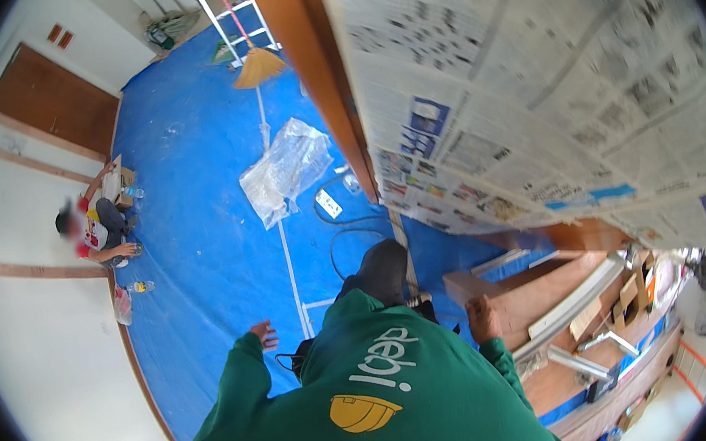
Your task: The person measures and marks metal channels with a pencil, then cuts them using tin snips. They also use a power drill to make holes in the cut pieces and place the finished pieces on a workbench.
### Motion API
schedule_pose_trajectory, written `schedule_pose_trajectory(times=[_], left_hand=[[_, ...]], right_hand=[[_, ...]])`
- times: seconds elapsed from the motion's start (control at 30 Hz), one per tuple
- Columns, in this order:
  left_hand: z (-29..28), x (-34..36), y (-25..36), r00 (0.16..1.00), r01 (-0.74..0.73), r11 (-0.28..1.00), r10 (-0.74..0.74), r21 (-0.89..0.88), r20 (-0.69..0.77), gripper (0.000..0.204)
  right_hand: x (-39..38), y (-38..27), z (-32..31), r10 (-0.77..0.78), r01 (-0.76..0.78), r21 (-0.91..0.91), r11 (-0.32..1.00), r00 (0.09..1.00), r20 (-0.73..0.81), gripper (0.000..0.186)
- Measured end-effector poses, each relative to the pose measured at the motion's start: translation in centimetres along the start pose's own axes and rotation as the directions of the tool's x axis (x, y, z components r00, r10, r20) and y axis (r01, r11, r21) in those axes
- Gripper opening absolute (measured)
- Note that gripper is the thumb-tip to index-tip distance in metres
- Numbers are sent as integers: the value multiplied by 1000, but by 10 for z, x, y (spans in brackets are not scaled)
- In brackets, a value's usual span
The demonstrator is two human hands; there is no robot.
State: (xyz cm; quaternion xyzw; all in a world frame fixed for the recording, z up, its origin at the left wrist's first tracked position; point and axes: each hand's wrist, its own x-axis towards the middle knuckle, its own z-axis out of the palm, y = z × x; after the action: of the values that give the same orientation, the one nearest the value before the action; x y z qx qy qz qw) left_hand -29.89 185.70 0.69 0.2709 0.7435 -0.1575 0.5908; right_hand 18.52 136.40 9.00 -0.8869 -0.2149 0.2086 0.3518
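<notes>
My left hand is held out over the blue floor sheet, fingers apart and nothing in them. On the other side, my right hand is loosely curled with no object showing in it. Closest to that hand is a brown wooden board, though I cannot tell whether they touch. My dark shoe and trouser leg show below me, in front of the green sweatshirt.
Newspaper sheets cover a tall panel at right, beside a brown post. Clear plastic wrap, a power strip and a cable lie ahead. A broom leans by a ladder. Someone sits along the left wall.
</notes>
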Motion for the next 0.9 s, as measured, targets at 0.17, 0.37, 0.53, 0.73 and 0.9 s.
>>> schedule_pose_trajectory(times=[0.17, 0.37, 0.53, 0.73, 0.9], left_hand=[[14, 1, 7, 985, -4, 943, -54, 334, 164, 58], [-7, 56, 156, 919, -367, 835, 256, 411, 302, 58], [-47, 158, 275, 627, -763, 378, 629, 524, 459, 53], [-80, 40, 425, 466, -876, 294, 719, 382, 515, 64], [-153, 9, 517, 529, -847, 390, 676, 360, 512, 59]], right_hand=[[-18, 18, 31, 67, -71, 8, 997, 962, 264, 22], [12, 22, 99, 372, -279, -293, 914, 865, 337, 30], [93, -43, 177, 411, -270, -361, 892, 817, 405, 31], [176, -160, 279, 373, -261, -288, 921, 804, 463, 33], [246, -224, 349, 349, -226, -286, 931, 780, 520, 34]])
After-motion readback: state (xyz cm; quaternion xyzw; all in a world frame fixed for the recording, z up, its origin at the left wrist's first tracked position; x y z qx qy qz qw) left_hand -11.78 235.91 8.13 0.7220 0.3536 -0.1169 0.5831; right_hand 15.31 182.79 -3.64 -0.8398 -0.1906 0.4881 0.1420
